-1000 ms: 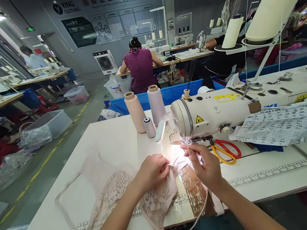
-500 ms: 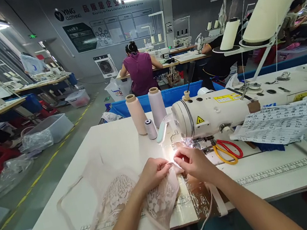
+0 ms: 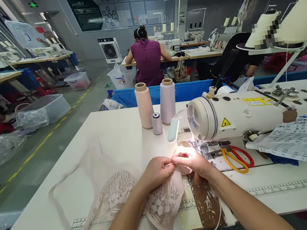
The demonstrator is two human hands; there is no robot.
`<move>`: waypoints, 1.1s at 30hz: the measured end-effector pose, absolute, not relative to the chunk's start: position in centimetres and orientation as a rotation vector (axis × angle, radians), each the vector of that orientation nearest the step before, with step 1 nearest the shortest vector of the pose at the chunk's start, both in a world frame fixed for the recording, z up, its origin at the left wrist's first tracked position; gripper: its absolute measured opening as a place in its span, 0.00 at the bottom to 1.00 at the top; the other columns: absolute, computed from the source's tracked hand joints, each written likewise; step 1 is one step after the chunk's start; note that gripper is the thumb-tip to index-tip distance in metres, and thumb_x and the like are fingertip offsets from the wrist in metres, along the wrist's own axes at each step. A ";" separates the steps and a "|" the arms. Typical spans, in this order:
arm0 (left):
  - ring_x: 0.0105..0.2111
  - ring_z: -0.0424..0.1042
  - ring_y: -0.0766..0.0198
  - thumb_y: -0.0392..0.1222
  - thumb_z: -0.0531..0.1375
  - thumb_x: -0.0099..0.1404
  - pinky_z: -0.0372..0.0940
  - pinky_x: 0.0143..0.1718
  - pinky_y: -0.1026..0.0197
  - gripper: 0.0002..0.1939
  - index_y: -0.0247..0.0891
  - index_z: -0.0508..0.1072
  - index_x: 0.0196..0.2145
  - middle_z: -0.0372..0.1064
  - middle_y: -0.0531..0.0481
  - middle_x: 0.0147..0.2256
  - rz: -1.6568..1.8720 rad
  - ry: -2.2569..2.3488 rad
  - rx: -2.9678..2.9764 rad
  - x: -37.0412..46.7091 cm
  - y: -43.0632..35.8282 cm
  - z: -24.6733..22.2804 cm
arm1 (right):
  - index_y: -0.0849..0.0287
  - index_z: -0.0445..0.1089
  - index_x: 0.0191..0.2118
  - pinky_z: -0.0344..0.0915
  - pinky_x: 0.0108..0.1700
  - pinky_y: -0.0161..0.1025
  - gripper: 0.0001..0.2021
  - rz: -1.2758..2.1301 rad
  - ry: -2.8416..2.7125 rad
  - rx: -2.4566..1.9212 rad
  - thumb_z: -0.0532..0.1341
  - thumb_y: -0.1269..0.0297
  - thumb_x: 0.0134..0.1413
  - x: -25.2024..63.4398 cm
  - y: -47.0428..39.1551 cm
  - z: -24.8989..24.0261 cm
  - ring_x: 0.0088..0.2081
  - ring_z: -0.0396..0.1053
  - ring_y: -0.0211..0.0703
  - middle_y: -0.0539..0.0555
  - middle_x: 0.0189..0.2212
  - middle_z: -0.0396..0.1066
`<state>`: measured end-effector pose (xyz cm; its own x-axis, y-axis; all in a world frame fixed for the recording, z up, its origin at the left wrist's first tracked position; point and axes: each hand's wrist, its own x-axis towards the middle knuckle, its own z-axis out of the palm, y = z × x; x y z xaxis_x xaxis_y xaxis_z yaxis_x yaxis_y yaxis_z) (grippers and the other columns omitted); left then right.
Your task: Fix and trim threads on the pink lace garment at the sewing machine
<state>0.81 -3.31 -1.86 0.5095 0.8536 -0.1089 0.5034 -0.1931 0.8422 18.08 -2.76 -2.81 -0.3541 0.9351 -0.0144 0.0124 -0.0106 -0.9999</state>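
Note:
A pale pink lace bra (image 3: pixel 165 201) lies across the table in front of me, its second cup and strap spread to the left. My left hand (image 3: pixel 159 171) pinches the top edge of the nearer cup. Close beside it, my right hand (image 3: pixel 191 160) pinches the same edge, thumb and forefinger together. Both sets of fingertips almost meet, left of the sewing machine (image 3: pixel 229 114) and its lit needle area. Folded fabric under my right palm is partly hidden. A strap loops down over the table's front edge.
Thread cones (image 3: pixel 145 106) and a small spool (image 3: pixel 157 123) stand behind my hands. Scissors with red and yellow handles (image 3: pixel 236 159) lie by the machine. Written paper sheets (image 3: pixel 306 141) hang at right. A person in purple (image 3: pixel 147 61) sits ahead.
The camera view has shifted, so the machine and cones appear further right. My right hand has drawn in closer to my left, fingertips now nearly touching at the cup's edge.

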 end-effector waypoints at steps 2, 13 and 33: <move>0.22 0.47 0.69 0.44 0.51 0.59 0.43 0.25 0.63 0.15 0.39 0.51 0.19 0.44 0.56 0.20 0.482 1.116 1.833 0.7 -3.3 -1.8 | 0.60 0.71 0.25 0.66 0.35 0.36 0.10 1.468 -1.481 -1.025 0.66 0.59 0.46 18.0 -3.0 -3.0 0.29 0.67 0.37 0.48 0.24 0.69; 0.22 0.51 0.69 0.47 0.57 0.57 0.47 0.24 0.65 0.14 0.37 0.61 0.20 0.52 0.57 0.20 0.550 1.111 1.610 0.0 -3.3 -1.1 | 0.58 0.71 0.32 0.63 0.30 0.33 0.09 1.084 -1.755 -1.077 0.57 0.61 0.58 18.3 -3.7 -4.0 0.26 0.65 0.36 0.47 0.23 0.67; 0.26 0.63 0.66 0.41 0.53 0.64 0.55 0.34 0.62 0.11 0.37 0.69 0.25 0.68 0.53 0.26 0.736 1.255 2.021 0.3 -4.0 -1.4 | 0.60 0.72 0.29 0.65 0.34 0.36 0.09 0.965 -1.702 -1.139 0.60 0.61 0.55 18.5 -3.9 -2.5 0.30 0.68 0.40 0.51 0.26 0.71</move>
<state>0.29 -4.01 -1.41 0.3871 0.9135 0.1249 0.5551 -0.3391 0.7596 18.53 -3.95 -2.54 -0.2243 0.9477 0.2269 0.2918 0.2874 -0.9123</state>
